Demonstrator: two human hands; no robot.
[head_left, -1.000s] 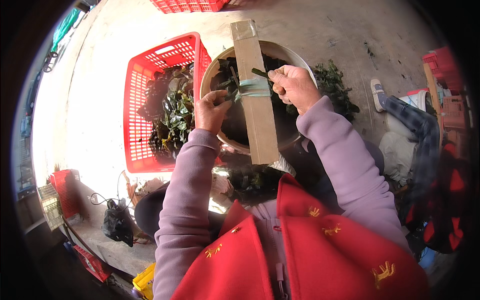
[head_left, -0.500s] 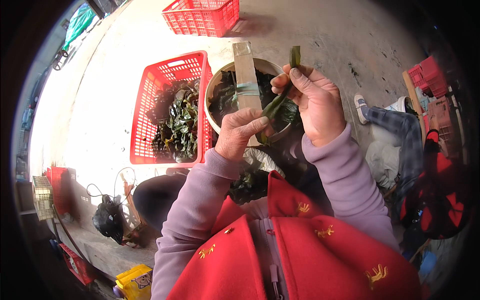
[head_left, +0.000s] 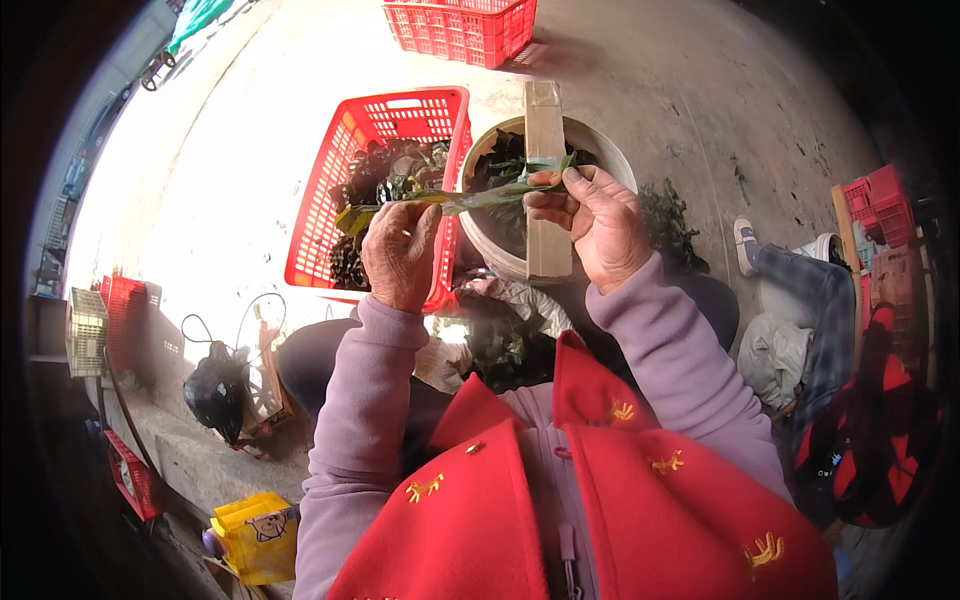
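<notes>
Two bare hands hold one long green leaf strip [head_left: 470, 199] stretched crosswise between them. The left hand [head_left: 402, 258] has its fingers bent and pinching the strip over the right edge of one red basket [head_left: 325, 200]; one yellowish end sticks out past that hand, over the basket's interior. The right hand [head_left: 605, 225] pinches the other end between thumb and forefinger, its remaining fingers curled, above one round bucket [head_left: 488, 243]. So the strip spans the basket's right edge and the bucket's left rim.

One board [head_left: 546, 120] lies across the bucket, overhanging its far and near rims, with one pale green band of tape near its middle, partly behind the strip. Dark leaves [head_left: 500, 155] fill part of the bucket, and one heap of similar leaves [head_left: 410, 165] lies in the basket, mostly toward its right edge.

One more heap of greenery [head_left: 670, 222] sits on the floor beyond the bucket's right rim. A second red basket [head_left: 462, 35] stands farther off, beyond the first one's far right corner. One black bag [head_left: 215, 392] and one yellow bag [head_left: 258, 538] are at the lower left.
</notes>
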